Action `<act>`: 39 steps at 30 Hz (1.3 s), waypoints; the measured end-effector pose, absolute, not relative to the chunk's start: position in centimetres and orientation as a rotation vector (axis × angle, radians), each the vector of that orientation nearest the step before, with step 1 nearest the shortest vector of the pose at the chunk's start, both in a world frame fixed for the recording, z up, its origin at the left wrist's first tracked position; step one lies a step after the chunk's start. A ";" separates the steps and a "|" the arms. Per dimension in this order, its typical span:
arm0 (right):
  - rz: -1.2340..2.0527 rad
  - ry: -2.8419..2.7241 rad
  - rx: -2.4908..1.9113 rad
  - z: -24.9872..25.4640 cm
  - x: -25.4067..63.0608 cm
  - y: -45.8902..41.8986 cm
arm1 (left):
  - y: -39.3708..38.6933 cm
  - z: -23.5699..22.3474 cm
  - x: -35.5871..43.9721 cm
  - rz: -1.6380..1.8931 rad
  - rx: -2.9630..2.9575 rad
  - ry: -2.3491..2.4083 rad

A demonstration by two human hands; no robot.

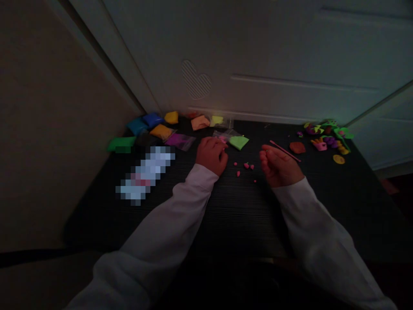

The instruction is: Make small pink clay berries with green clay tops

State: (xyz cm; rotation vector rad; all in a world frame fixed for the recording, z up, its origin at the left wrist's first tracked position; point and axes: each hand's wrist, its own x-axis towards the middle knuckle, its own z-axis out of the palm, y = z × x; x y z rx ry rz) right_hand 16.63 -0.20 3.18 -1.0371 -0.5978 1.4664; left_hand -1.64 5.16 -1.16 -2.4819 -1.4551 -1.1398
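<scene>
My left hand [211, 155] is closed with curled fingers, low over the dark table, at the near edge of a clear bag with pink clay [222, 139]. Whatever it may hold is hidden. My right hand [280, 167] is turned palm inward, thumb pressed to the curled fingers. I cannot make out anything in that pinch. Between the hands lie several small pink clay bits [246, 165]. A thin pink stick [285, 150] lies just beyond my right hand, with a flat reddish-brown clay lump [297, 147] beside it. A light green clay packet [238, 142] lies behind the bits.
Colourful clay packets line the back left, among them a blue one [152, 119], a green one [121, 144] and a purple one [179, 140]. A lit, blurred-out phone-like screen [146, 174] lies left. Small clay figures [331, 141] sit back right. A white panel [274, 56] rises behind the table.
</scene>
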 end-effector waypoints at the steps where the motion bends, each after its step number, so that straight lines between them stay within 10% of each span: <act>1: 1.473 -0.605 -1.027 3.2 16.6 -0.2 | 5.2 -1.1 -1.6 -1.156 -2.485 -1.440; 39: 1.502 -0.702 -0.782 3.5 16.4 -0.3 | 5.6 -1.2 -1.6 -1.289 -2.475 -1.336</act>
